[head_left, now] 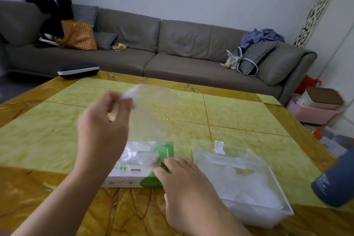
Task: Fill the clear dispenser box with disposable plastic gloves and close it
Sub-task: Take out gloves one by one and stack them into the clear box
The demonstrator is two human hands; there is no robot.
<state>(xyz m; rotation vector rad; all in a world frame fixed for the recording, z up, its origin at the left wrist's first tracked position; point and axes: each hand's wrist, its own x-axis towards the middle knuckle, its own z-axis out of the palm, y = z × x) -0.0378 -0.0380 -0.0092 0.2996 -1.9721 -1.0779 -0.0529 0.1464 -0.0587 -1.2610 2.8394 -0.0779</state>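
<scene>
A thin clear glove [153, 105] is held up above the table [47, 140] by the left hand [103, 120], whose fingers are curled and pinched on its bunched upper end; the film is blurred, and its lower part trails down toward the carton. The green-and-white glove carton [134, 174] is laid flat near the front of the table, with a crumpled tuft of more gloves [139, 155] standing out of its top opening. The carton's green end is pressed by the fingertips of the right hand [183, 180], which is laid over it with fingers spread and fairly straight (nothing is seen gripped by it). Just to the right of the carton, apart from it, the clear dispenser box [247, 178] is set on the table with its top open; a layer of whitish gloves is seen inside, and a small white tab [219, 146] is seen at its far rim. A dark grey bottle [335, 180] is cut off by the right edge. Behind the table a grey sofa [172, 50] is strewn with cushions, bags and clothes.
</scene>
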